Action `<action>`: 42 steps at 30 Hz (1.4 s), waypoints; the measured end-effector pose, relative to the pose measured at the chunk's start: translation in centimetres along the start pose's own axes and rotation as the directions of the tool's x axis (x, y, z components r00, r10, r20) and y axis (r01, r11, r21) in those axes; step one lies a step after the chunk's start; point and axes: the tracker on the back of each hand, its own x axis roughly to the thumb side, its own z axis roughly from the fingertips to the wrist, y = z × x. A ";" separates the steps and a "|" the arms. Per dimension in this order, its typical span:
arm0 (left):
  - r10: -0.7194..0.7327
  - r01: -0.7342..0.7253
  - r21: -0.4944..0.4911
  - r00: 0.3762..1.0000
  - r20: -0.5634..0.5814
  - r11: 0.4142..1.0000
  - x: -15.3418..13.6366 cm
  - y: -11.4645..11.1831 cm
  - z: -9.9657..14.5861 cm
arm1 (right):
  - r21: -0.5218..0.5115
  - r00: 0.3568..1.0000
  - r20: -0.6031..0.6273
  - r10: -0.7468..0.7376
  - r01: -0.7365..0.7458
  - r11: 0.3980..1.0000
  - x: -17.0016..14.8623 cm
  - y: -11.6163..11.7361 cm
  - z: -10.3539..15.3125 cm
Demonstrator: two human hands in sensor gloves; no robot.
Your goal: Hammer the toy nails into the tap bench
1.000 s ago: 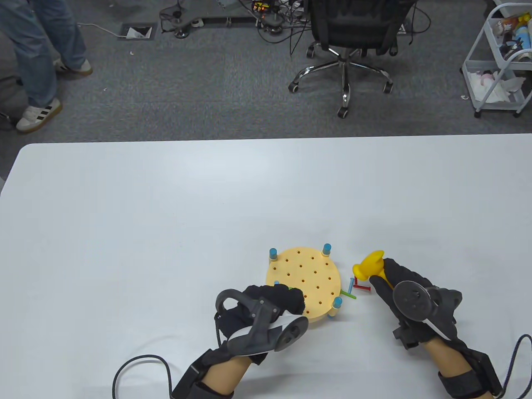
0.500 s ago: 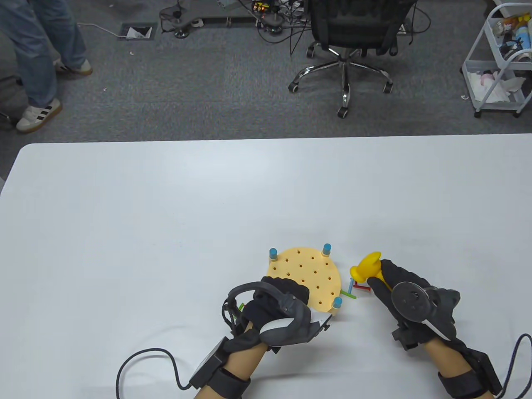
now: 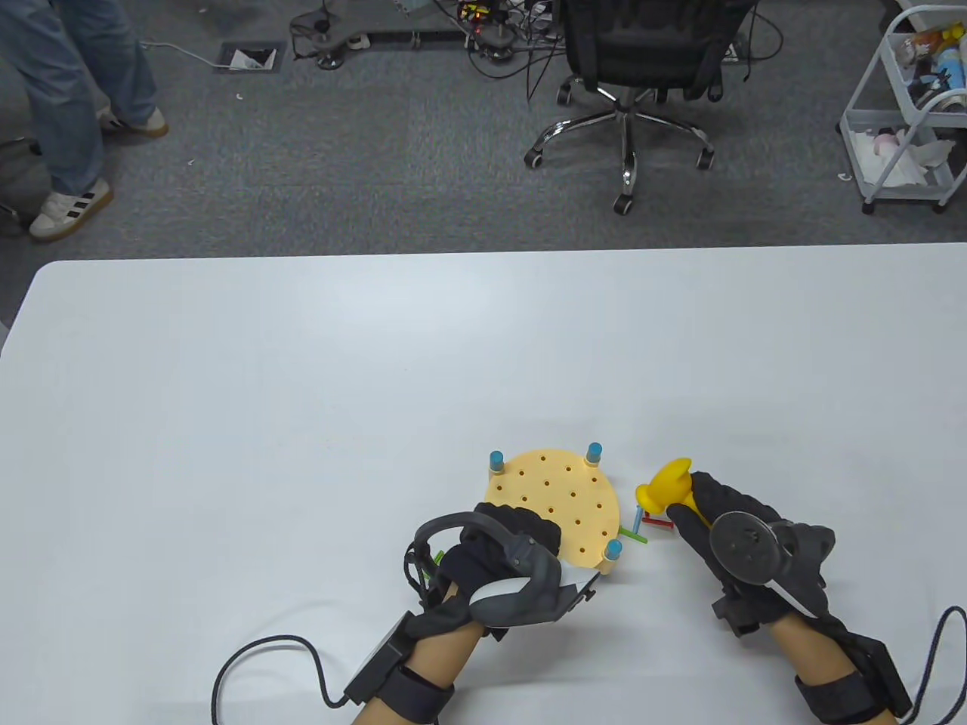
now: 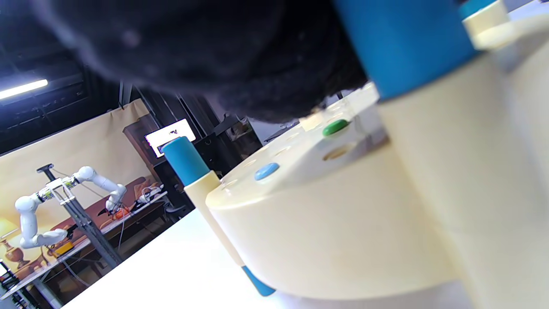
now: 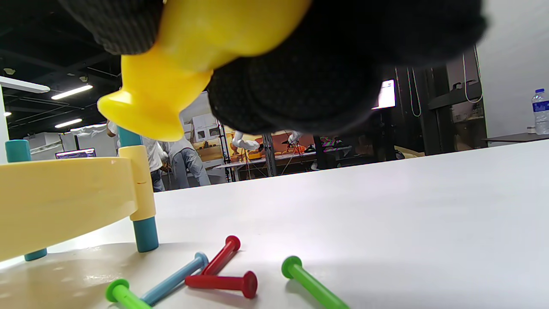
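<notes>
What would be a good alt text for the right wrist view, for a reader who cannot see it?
The gloved right hand holds a yellow toy hammer above a white table. Five loose toy nails, red, blue and green, lie below it, beside the leg of the yellow tap bench.

Bench (image 3: 551,498): smooth cream plastic, slight sheen. Hammer (image 3: 665,487): glossy yellow plastic. Nails (image 5: 223,281): smooth plastic, red, blue, green. Table (image 3: 302,393): white, smooth, matt with soft reflections. Gloves on left hand (image 3: 502,551) and right hand (image 3: 744,540): black knitted cloth, matt, rough.
</notes>
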 end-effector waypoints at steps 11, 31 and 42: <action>-0.083 0.083 0.020 0.996 0.021 0.996 0.8 -0.4 0.7 | -0.002 1.000 0.003 0.002 -0.002 1.000 0.1 0.0 0.0; 0.632 -0.661 0.126 0.620 -0.464 0.740 -10.2 -8.3 -1.1 | -0.006 1.000 0.001 -0.005 0.005 1.000 0.0 0.0 0.0; 0.797 -0.818 0.153 0.469 -0.380 0.554 -9.6 -11.4 -2.1 | -0.032 1.000 0.004 -0.007 0.008 0.999 0.3 0.0 0.1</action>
